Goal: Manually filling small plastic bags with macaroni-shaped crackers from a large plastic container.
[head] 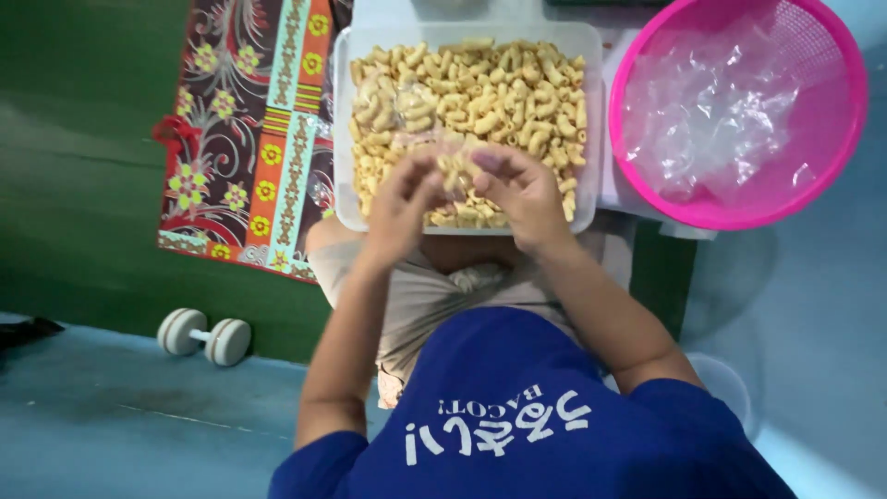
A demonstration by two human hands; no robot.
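A clear plastic tub [344, 111] full of yellow curled pasta snacks [499, 88] rests on my lap. My left hand [399, 199] and my right hand [522, 189] meet over its near edge. Between them they hold a small clear plastic bag [457, 166] with some of the snacks in it. Both hands pinch the bag, fingers closed on it. Another filled clear bag [388, 102] lies on the snacks at the tub's left.
A pink plastic basket [836, 129] with clear plastic bags [711, 111] inside stands at the right. A patterned red cloth [249, 129] lies left of the tub on a green floor. A small grey dumbbell [203, 334] lies at the lower left.
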